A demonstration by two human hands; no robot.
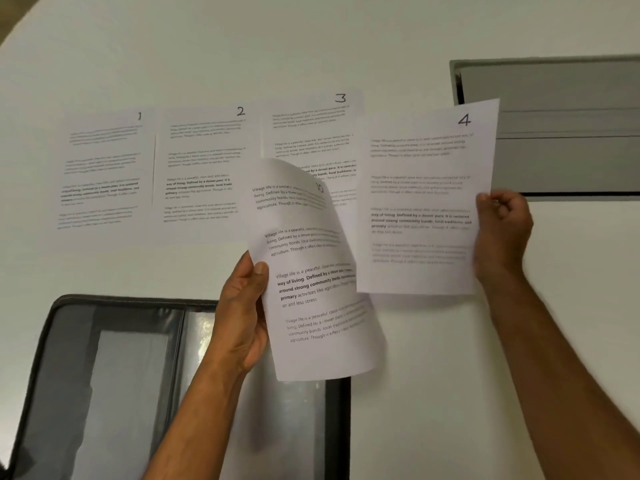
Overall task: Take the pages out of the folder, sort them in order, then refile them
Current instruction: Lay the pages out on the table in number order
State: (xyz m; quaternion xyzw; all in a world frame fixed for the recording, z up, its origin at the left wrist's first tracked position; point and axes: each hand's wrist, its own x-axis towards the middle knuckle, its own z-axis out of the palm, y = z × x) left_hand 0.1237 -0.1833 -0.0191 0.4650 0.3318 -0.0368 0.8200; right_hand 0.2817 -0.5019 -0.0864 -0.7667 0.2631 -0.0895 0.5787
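**Page 4 is heading for its place in the row**

The right hand (502,233) is pinching page 4 (426,199) by its right edge, fingers curled round the margin, and is holding it above the tabletop (450,375) just right of page 3 (311,133). The left hand (242,313) is gripping the remaining sheets (311,289) along their left edge, thumb on top; the front one is marked 10 and is curling over at its upper corner. Pages 1 (100,168), 2 (201,164) and 3 are lying face up, side by side in a row on the far part of the tabletop.

The paper is light and limp, so a sheet held by one edge is bound to droop and flutter; pinching mid-edge, as both hands are doing, looks the steadiest hold. Flat sheets on this smooth surface will probably slide easily, and lifting them again may call for nudging a corner up first.

The folder (104,375) is lying open at the near left, dark-rimmed with glossy clear sleeves, partly under the left forearm. The tabletop is white, smooth and rounded at the far left. A grey recessed panel (561,133) is sitting in it at the far right, behind page 4. Little of the room beyond is showing.
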